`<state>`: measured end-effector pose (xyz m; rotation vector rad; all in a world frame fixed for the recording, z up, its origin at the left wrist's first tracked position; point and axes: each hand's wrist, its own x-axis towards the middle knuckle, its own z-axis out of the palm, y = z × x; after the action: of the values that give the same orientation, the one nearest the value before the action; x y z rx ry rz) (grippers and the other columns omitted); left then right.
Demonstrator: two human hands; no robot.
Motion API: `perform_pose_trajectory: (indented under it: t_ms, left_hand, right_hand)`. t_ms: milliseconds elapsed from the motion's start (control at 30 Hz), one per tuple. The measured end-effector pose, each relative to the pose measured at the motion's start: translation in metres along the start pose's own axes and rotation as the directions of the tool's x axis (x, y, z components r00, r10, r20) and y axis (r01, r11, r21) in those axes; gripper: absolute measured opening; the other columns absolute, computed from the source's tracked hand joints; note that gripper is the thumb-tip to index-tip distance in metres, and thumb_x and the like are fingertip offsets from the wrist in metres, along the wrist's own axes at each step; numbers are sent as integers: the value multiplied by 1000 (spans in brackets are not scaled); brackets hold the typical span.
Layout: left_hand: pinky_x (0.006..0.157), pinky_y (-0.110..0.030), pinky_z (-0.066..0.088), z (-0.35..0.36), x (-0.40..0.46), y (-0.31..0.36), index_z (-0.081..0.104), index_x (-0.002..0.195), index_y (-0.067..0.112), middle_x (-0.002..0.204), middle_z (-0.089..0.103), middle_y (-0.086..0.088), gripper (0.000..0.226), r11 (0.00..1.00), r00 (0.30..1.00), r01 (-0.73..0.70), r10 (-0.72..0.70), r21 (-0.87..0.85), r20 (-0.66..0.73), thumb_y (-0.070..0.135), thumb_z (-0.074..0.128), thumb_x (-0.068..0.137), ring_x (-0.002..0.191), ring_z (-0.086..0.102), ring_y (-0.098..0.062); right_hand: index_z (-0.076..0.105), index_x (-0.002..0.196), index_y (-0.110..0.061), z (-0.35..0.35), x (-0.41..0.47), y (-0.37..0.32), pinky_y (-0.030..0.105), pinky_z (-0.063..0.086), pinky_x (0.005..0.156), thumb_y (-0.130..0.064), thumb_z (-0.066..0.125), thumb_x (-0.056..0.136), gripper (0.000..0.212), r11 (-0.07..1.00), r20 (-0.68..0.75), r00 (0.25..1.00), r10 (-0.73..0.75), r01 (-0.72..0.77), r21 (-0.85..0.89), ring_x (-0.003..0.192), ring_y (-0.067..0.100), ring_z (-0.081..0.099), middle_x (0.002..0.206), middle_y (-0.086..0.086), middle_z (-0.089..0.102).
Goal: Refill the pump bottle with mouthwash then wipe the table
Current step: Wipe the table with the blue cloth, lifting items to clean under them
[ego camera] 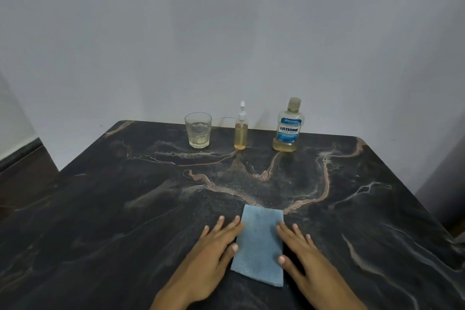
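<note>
A slim pump bottle (241, 131) with a white nozzle stands upright at the back of the dark marble table (125, 209), filled with yellowish liquid. To its right stands a capped Listerine mouthwash bottle (288, 127), with a little liquid at its base. A folded blue cloth (260, 241) lies flat near the front edge. My left hand (214, 251) rests flat on the table at the cloth's left side, fingers spread. My right hand (304, 257) lies flat at its right side, thumb touching the cloth edge. Neither hand holds anything.
A clear glass tumbler (198, 130) with a little pale liquid stands left of the pump bottle. A grey wall rises right behind the table. The table's left edge drops to a dark floor (22, 171).
</note>
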<state>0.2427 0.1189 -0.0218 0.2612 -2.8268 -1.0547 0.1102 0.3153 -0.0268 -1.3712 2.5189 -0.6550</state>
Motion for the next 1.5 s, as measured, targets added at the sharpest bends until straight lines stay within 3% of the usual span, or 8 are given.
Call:
perform_pose_trajectory:
  t_ms: [333,400,500,600,700,767,833,1500]
  left_hand:
    - [115,-30,-14,3,-2,11,2,150,33,155,-8,25,52,895,962,234,-269,379,41,26,21,102,145,-13,-5]
    - [115,-28,-11,-5,-5,6,35,144,26,152,26,24,54,875,967,216,-128,434,-222,14,28,92,144,11,-3]
    - [115,-26,-6,-27,-13,-14,66,117,27,126,62,18,60,812,943,282,-136,511,-304,9,32,70,132,38,-3]
    - [107,-29,16,-55,-20,-49,73,92,26,92,75,9,55,720,932,331,-147,610,-332,13,31,58,75,73,-18]
    - [101,-28,39,-90,-20,-88,70,109,14,114,70,5,49,642,928,350,-135,683,-348,9,44,68,103,67,-23]
    - [116,-29,18,-115,-10,-117,33,145,14,153,29,6,58,686,926,375,-255,624,-277,2,37,88,142,28,-25]
    - [118,-31,-5,-140,9,-145,2,151,19,159,-2,6,61,688,913,404,-341,603,-223,7,29,97,148,-3,-22]
    - [120,-31,3,-244,128,-266,0,151,17,160,-2,0,61,567,906,358,-402,742,-130,4,28,98,148,1,-17]
  right_hand:
    - [-15,147,-11,7,33,-9,5,-28,96,-40,25,103,66,984,251,964,-89,125,-131,126,1,-34,138,-11,-34]
    - [-13,149,-15,12,47,-23,9,-31,95,-40,25,103,64,972,285,949,-137,184,-145,124,2,-36,137,-9,-35]
    - [-2,152,-19,28,80,-53,13,-29,100,-37,29,103,61,961,274,936,-221,257,-104,130,-2,-28,152,-9,-22]
    - [9,153,-18,44,123,-88,13,-26,101,-34,33,103,58,938,228,921,-315,339,-77,142,1,-10,160,-4,0]
    - [18,151,-11,58,172,-119,18,-14,110,-30,33,103,54,908,196,904,-379,404,-108,147,11,6,159,5,13]
    - [20,150,-7,64,208,-135,25,-5,116,-28,32,103,52,903,210,905,-371,404,-146,147,16,9,158,10,16]
    - [20,149,-5,68,246,-149,30,0,117,-27,31,104,51,903,241,909,-340,387,-187,146,19,10,158,12,16]
    - [12,150,-2,95,420,-196,37,3,120,-23,27,105,53,950,295,941,-168,234,-206,147,19,4,159,13,7]
